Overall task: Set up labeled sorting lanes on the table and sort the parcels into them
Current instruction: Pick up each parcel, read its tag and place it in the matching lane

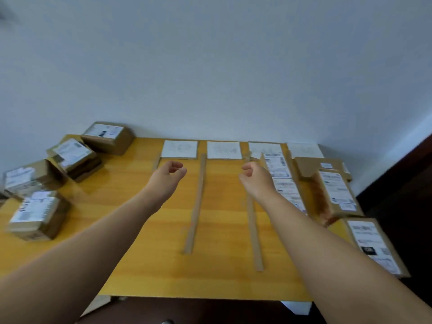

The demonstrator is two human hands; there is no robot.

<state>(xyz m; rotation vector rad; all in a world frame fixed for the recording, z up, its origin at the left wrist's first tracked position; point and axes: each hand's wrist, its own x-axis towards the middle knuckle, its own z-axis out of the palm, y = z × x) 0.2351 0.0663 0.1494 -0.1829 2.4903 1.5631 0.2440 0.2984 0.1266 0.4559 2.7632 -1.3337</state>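
A yellow wooden table (163, 253) carries several white label sheets along its far edge, such as one sheet (179, 149) and another (224, 150). Brown cardboard strips (196, 206) (253, 230) run toward me as lane dividers. Several labelled cardboard parcels (35, 216) are heaped at the left. More parcels lie in the right lanes, among them a flat parcel (371, 244) and a tilted box (334, 192). My left hand (169, 175) and right hand (254, 177) hover over the middle lanes, fingers loosely curled, holding nothing.
A plain white wall (210, 66) rises directly behind the table. Dark floor (402, 183) shows past the right edge. The near table edge (198, 296) runs just below my forearms.
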